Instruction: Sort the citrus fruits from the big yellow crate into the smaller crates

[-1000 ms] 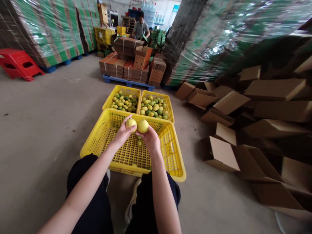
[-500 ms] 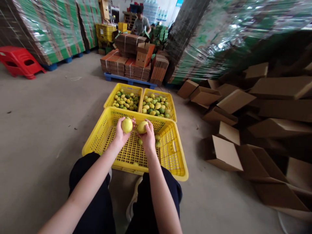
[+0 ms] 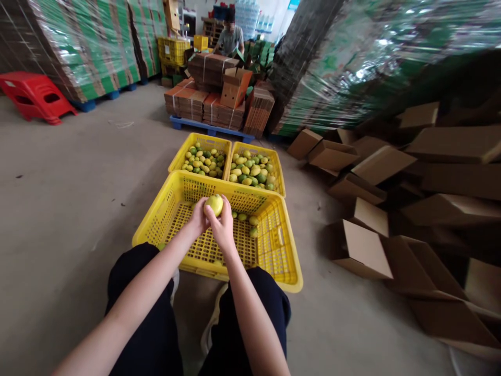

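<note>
A yellow-green lemon (image 3: 213, 204) is held between my two hands above a large yellow plastic crate (image 3: 274, 209). My left hand (image 3: 200, 216) cups it from the left side. My right hand (image 3: 224, 227) grips the same lemon, thumb across its front and fingers along its right side. No second fruit shows in the hands; the palms are hidden. Inside the crate, a few loose lemons (image 3: 253, 221) lie along the far right part of the perforated bottom, and others are partly hidden behind my hands.
Beyond stand two smaller yellow crates (image 3: 180, 151) filled with yellow and green lemons. Behind them, flattened cartons (image 3: 223, 110) sit on a blue pallet (image 3: 211, 129), with a person (image 3: 230, 40) working. Cardboard boxes (image 3: 366, 250) are heaped right; a red stool (image 3: 37, 96) is left.
Each hand held a separate lemon, apart. Now my hands have come together around one visible lemon, my right hand having moved left. Where the other lemon went is not visible.
</note>
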A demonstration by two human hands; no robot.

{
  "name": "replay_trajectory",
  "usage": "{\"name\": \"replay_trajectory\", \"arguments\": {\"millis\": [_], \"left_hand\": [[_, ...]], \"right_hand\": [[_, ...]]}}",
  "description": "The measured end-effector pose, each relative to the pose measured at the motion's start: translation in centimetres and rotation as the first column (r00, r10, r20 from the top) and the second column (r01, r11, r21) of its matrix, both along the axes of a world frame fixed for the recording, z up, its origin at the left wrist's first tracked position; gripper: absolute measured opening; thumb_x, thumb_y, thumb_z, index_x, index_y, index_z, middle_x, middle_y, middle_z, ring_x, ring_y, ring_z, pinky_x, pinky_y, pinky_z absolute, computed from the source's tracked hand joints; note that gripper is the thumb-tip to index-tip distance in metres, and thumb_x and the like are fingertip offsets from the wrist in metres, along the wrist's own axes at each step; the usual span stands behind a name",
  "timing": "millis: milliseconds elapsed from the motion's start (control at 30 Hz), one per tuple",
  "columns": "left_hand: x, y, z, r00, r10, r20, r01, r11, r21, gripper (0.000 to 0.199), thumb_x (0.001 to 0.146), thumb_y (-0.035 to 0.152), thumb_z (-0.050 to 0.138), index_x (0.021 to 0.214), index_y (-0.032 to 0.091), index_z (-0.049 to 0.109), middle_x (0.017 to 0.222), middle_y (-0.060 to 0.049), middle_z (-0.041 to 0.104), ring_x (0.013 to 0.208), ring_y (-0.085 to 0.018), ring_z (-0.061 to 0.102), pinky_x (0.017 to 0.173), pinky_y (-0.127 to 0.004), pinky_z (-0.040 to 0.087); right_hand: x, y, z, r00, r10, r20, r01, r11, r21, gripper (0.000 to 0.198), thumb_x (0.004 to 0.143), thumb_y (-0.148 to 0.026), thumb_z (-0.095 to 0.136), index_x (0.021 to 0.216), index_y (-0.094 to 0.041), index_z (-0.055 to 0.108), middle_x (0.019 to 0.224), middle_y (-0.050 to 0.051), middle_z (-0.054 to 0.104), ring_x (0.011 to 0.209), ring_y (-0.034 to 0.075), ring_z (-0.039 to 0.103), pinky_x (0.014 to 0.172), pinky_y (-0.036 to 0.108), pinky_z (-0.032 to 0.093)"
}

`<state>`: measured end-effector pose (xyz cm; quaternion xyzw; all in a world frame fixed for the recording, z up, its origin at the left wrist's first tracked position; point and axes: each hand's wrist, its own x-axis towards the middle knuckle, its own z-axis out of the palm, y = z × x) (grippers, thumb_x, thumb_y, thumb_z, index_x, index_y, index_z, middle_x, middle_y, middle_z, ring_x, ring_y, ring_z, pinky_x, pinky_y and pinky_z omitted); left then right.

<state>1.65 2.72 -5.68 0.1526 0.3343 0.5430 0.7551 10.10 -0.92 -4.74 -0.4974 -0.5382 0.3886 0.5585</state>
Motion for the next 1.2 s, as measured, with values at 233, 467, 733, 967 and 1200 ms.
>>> {"name": "replay_trajectory", "arguments": {"millis": [233,467,733,967,1200], "left_hand": [[-0.6,0.2,1.6,0.997,-0.076,0.013,0.075,0.996,0.054,0.037,0.083,0.046,0.068,0.102,0.014,0.065,0.098,-0.015,0.071,0.095,-0.027,0.069,0.084,-0.04,0.059],[-0.6,-0.5,2.4,0.969,0.178,-0.171,-0.105,0.924,0.367,0.05,0.064,0.044,0.088,0.101,0.02,0.066,0.105,-0.005,0.068,0.094,-0.018,0.067,0.078,-0.026,0.057],[-0.4,-0.9,2.6,0.968,0.096,-0.233,-0.019,0.949,0.316,0.047,0.071,0.045,0.082,0.106,0.019,0.064,0.107,-0.008,0.069,0.094,-0.023,0.068,0.079,-0.037,0.058],[-0.5,-0.4,3.0,0.995,0.063,-0.083,-0.062,0.998,0.016,0.029,0.084,0.041,0.064,0.094,0.015,0.062,0.081,-0.006,0.069,0.06,-0.016,0.065,0.051,-0.027,0.053],[-0.3,-0.8,3.3,0.984,0.117,-0.132,-0.109,0.992,0.066,0.022,0.075,0.034,0.07,0.081,0.016,0.059,0.068,-0.002,0.069,0.047,-0.01,0.059,0.043,-0.018,0.046]], "right_hand": [[4.4,1.2,1.9,0.942,-0.11,-0.318,0.089,0.993,-0.079,0.052,0.075,-0.055,0.071,0.116,-0.028,0.054,0.109,0.003,0.065,0.104,0.023,0.064,0.092,0.041,0.055],[5.7,1.1,2.2,0.992,-0.103,-0.068,0.108,0.991,0.073,0.06,0.062,-0.036,0.085,0.113,-0.024,0.056,0.11,0.006,0.065,0.098,0.023,0.065,0.092,0.042,0.053],[5.5,0.7,2.7,0.975,-0.034,-0.221,0.038,0.999,0.012,0.053,0.06,-0.034,0.088,0.102,-0.025,0.057,0.099,0.0,0.065,0.081,0.017,0.066,0.075,0.032,0.055],[5.6,1.9,1.4,0.809,-0.048,-0.585,-0.103,0.97,-0.222,0.031,0.07,-0.046,0.067,0.088,-0.026,0.052,0.078,-0.003,0.064,0.065,0.017,0.063,0.046,0.025,0.041],[4.6,1.3,2.4,0.777,-0.021,-0.629,-0.15,0.965,-0.217,0.035,0.067,-0.045,0.077,0.082,-0.024,0.054,0.071,-0.004,0.061,0.058,0.012,0.057,0.044,0.022,0.046]]}}
